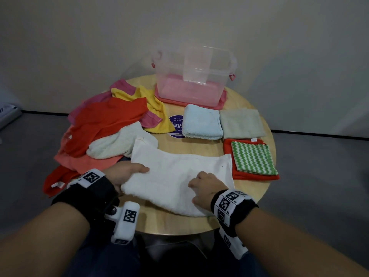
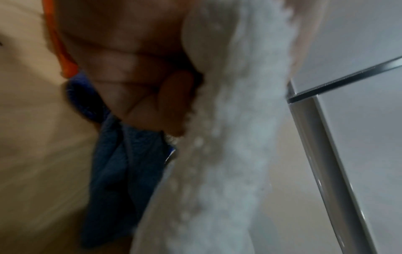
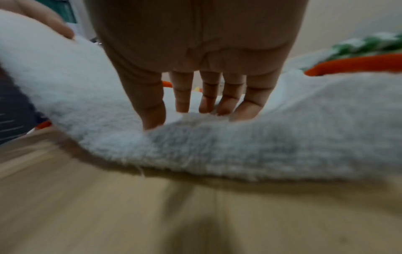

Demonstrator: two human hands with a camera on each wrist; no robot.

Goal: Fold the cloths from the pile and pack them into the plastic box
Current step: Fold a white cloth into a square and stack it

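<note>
White towel (image 1: 179,172) mid-fold on tabletop (image 1: 199,220): left hand (image 1: 123,174) grips its end, right hand (image 1: 205,188) presses it, fingers straight. Four folded cloths (image 1: 202,122) wait beside empty plastic box (image 1: 191,84); pile (image 1: 107,124) unfolded.

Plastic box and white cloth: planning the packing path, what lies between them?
Head view: bare table between plastic box and white cloth; folded light blue cloth nearby.

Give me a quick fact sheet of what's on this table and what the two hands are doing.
In hand: white cloth, spread flat near the table edge
Left hand: grips the cloth's left end
Right hand: fingers press down on it
Folded so far: light blue cloth, grey cloth, green-striped cloth on a red one
Pile: left side, unfolded
Plastic box: far side, nothing packed
</note>
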